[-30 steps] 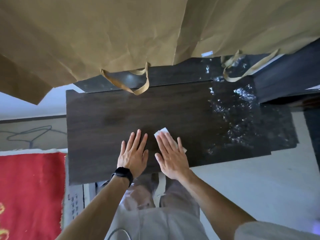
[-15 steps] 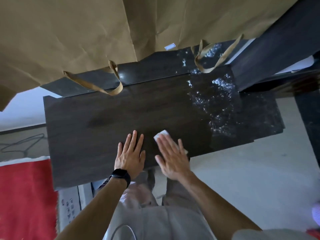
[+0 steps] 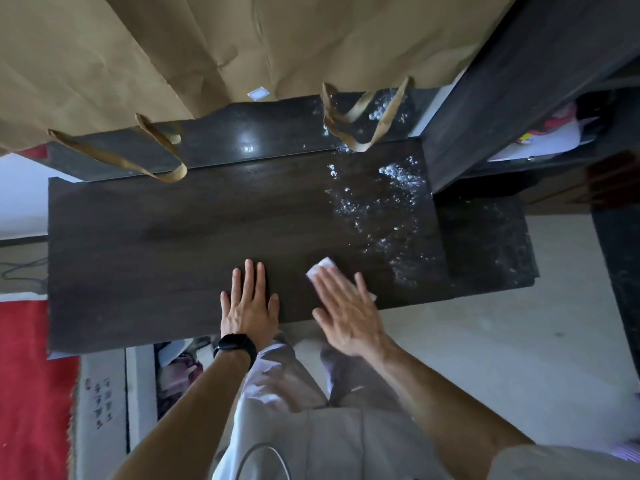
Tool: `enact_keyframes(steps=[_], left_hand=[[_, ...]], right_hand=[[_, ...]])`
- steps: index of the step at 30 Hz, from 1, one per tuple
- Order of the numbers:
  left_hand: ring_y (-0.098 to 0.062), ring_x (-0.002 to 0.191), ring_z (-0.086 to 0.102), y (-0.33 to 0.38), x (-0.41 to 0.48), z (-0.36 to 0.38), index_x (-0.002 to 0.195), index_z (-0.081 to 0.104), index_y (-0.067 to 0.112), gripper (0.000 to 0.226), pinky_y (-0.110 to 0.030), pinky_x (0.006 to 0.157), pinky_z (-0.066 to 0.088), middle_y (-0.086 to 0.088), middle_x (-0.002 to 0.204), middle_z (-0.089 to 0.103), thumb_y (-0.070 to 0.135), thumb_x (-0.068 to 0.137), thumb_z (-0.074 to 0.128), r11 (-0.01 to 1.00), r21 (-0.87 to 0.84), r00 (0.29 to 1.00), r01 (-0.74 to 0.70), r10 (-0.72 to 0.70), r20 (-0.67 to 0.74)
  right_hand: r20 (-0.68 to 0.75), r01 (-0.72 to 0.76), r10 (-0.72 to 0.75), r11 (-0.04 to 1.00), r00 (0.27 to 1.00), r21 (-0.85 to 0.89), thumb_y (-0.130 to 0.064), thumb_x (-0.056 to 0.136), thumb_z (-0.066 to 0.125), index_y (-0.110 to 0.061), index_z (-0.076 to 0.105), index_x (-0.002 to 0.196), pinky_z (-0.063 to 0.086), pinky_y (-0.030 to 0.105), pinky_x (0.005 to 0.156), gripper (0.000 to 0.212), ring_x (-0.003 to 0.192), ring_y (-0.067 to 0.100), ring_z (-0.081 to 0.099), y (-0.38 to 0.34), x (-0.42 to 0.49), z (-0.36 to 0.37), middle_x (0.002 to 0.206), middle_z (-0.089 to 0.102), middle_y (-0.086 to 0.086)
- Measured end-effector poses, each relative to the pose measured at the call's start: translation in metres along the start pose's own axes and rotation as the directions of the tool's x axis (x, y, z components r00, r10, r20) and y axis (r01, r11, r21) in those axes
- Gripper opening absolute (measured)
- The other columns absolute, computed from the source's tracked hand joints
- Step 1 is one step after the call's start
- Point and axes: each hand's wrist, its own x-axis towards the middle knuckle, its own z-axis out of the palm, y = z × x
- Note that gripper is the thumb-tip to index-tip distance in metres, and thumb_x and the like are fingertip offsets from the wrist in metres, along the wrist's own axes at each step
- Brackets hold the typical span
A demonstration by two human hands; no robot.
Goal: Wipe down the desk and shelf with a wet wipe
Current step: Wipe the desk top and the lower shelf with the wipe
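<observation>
White wipe (image 3: 320, 269) under the flat, open right grip (image 3: 349, 317); best pressed evenly along the counter's (image 3: 166, 258) near edge; left grip (image 3: 249, 306) lies flat too.

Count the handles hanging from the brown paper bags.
2. The left handle hangs over the desk's far edge; the right handle hangs above the wet patch. Others may hide behind the paper bags.

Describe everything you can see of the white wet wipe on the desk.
The small white wet wipe looks soft and folded. It lies flat on the dark wood-grain desk top, near its front edge. The right hand presses on it with straight fingers and hides most of it: only a rounded corner past the fingertips and a thin sliver beside the little finger show.
</observation>
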Motion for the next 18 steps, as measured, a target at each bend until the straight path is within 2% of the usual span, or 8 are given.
enact_keyframes(steps=[2,4,6,8,10,13,16,18], left_hand=[[-0.022,0.152,-0.010,0.007,-0.001,-0.003,0.158,-0.003,0.025,0.068,-0.055,0.120,0.013,0.006,0.165,-0.014,0.047,0.102,0.028,0.999,-0.025,0.999,0.033,-0.032,0.027],[-0.021,0.151,-0.013,0.013,-0.001,-0.004,0.158,-0.005,0.026,0.069,-0.054,0.121,0.012,0.008,0.164,-0.017,0.049,0.102,0.029,0.997,-0.041,0.997,0.066,-0.064,0.047],[-0.021,0.151,-0.014,0.019,0.000,-0.006,0.157,-0.006,0.026,0.071,-0.053,0.121,0.012,0.008,0.163,-0.019,0.050,0.101,0.030,0.993,-0.058,0.993,0.101,-0.097,0.072],[-0.021,0.151,-0.014,0.022,-0.001,-0.006,0.157,-0.007,0.025,0.073,-0.052,0.121,0.014,0.008,0.163,-0.019,0.051,0.101,0.031,0.992,-0.051,0.991,0.114,-0.110,0.072],[-0.021,0.151,-0.013,0.022,-0.001,-0.005,0.157,-0.007,0.025,0.074,-0.053,0.120,0.015,0.008,0.163,-0.019,0.052,0.100,0.032,0.992,-0.035,0.991,0.121,-0.119,0.069],[-0.019,0.151,-0.014,0.021,0.000,-0.006,0.157,-0.008,0.027,0.074,-0.052,0.120,0.015,0.010,0.163,-0.020,0.053,0.100,0.032,0.991,-0.037,0.988,0.128,-0.125,0.086],[-0.019,0.151,-0.014,0.022,-0.001,-0.009,0.157,-0.008,0.028,0.074,-0.053,0.120,0.015,0.011,0.163,-0.019,0.053,0.100,0.032,0.991,-0.045,0.988,0.130,-0.125,0.093],[-0.020,0.151,-0.013,0.023,-0.002,-0.009,0.157,-0.006,0.027,0.074,-0.054,0.120,0.016,0.010,0.163,-0.018,0.052,0.100,0.034,0.990,-0.053,0.989,0.127,-0.122,0.084]], right_hand=[[-0.018,-0.201,0.200,0.979,0.980,-0.035,-0.049,0.104,0.025,-0.019,0.011,0.161,0.018,0.061,0.120,0.066,0.156,0.015,0.000,0.054,-0.006,-0.013,0.169,0.005,-0.003],[-0.037,-0.436,0.435,0.900,0.900,-0.020,-0.051,0.104,0.017,-0.019,0.001,0.161,0.014,0.062,0.121,0.067,0.156,0.017,-0.005,0.099,-0.011,-0.028,0.169,0.000,0.000],[-0.067,-0.539,0.541,0.841,0.838,0.050,-0.052,0.105,0.014,-0.016,-0.001,0.160,0.011,0.061,0.122,0.068,0.156,0.019,-0.006,0.095,-0.006,-0.030,0.169,-0.003,0.002],[-0.093,-0.418,0.424,0.905,0.901,0.077,-0.052,0.104,0.020,-0.014,0.004,0.161,0.007,0.058,0.123,0.070,0.156,0.019,-0.004,0.054,0.002,-0.020,0.169,0.000,0.003],[-0.036,-0.113,0.116,0.991,0.993,0.067,-0.051,0.104,0.027,-0.015,0.008,0.161,0.009,0.057,0.124,0.070,0.156,0.016,-0.003,0.009,0.007,-0.007,0.169,0.001,0.000],[0.002,0.104,-0.104,0.994,0.995,0.032,-0.049,0.104,0.032,-0.016,0.014,0.160,0.019,0.058,0.120,0.068,0.155,0.013,0.000,0.006,0.010,-0.005,0.169,0.004,-0.004],[-0.037,-0.129,0.129,0.992,0.991,0.000,-0.050,0.104,0.028,-0.020,0.008,0.161,0.013,0.059,0.122,0.067,0.155,0.013,-0.001,0.063,0.002,-0.016,0.169,0.004,-0.005],[-0.054,-0.389,0.389,0.921,0.920,0.006,-0.052,0.105,0.020,-0.020,0.000,0.161,0.010,0.060,0.123,0.068,0.155,0.015,-0.005,0.110,-0.008,-0.027,0.169,-0.002,-0.003]])
